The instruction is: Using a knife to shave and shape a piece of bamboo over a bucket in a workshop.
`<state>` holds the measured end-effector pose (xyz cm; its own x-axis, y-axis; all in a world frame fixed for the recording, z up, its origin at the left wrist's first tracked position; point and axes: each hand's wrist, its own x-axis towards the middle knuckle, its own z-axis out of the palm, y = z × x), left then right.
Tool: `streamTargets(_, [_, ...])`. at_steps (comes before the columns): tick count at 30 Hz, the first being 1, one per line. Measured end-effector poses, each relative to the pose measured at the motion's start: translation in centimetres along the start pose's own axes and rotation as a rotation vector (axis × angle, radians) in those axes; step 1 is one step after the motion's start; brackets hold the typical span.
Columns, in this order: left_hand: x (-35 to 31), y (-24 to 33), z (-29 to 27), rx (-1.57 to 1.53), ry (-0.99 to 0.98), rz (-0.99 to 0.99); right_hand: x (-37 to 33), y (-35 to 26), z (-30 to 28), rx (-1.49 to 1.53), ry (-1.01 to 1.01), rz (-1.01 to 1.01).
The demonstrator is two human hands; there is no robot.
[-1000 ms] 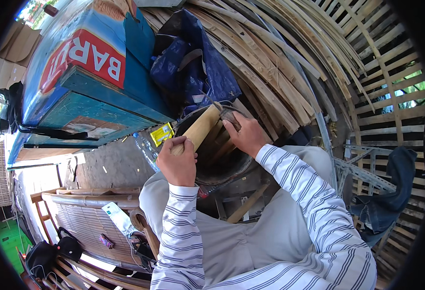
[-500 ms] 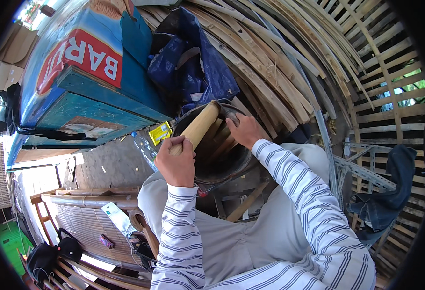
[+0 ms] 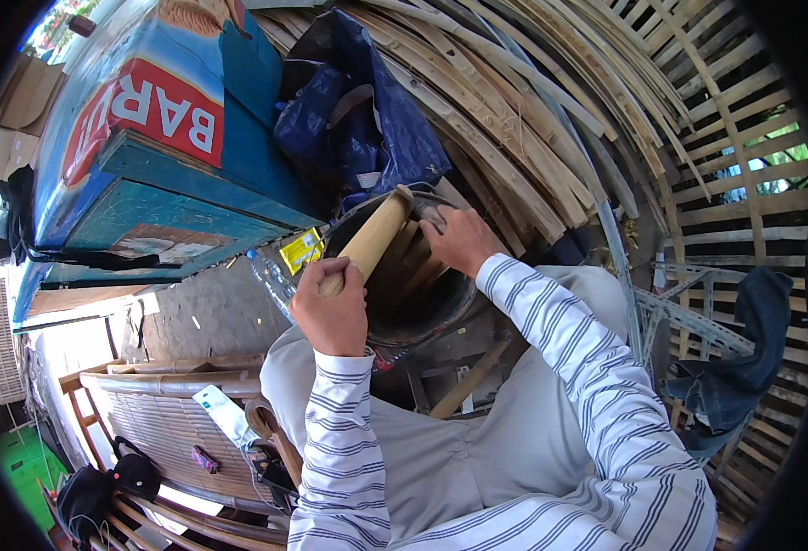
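Note:
A smooth, pale wooden piece (image 3: 376, 235), thick and rounded like a tool handle, slants over the mouth of a dark bucket (image 3: 463, 317) between my knees. My left hand (image 3: 332, 303) is closed around its near end, thumb on top. Beside the far end, my right hand (image 3: 462, 241) pinches a dark grey piece whose kind I cannot make out, held by the bucket's far rim. More wooden pieces (image 3: 413, 280) stand inside the bucket, partly hidden by the one I hold.
A blue-green box (image 3: 211, 202) stands at the left, with a blue plastic bag (image 3: 367, 129) beside it. Long wooden strips (image 3: 514, 138) are heaped at the far right. A clear bottle (image 3: 271, 275) and a yellow packet (image 3: 303, 250) lie left of the bucket. A bamboo bench (image 3: 165, 422) is near left.
The whole view has shifted slightly. My right hand has moved a little toward the wooden piece's far end, and the dark grey piece shows more. My left hand keeps its hold.

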<state>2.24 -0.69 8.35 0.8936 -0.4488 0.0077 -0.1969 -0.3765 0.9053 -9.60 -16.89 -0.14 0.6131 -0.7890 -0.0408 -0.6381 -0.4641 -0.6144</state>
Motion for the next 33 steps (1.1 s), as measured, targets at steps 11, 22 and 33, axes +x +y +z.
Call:
streamTargets(11, [0.3,-1.9,-0.2,0.119,-0.012,0.199,0.7,-0.1,-0.4,0.092,-0.067,0.133])
streamTargets(22, [0.2,-1.7,0.0,0.127,-0.014,0.268,0.7,0.4,-0.3,0.073,-0.068,0.114])
streamTargets(33, [0.1,-1.1,-0.3,0.191,-0.020,0.321,0.7,-0.9,-1.0,0.004,-0.037,0.107])
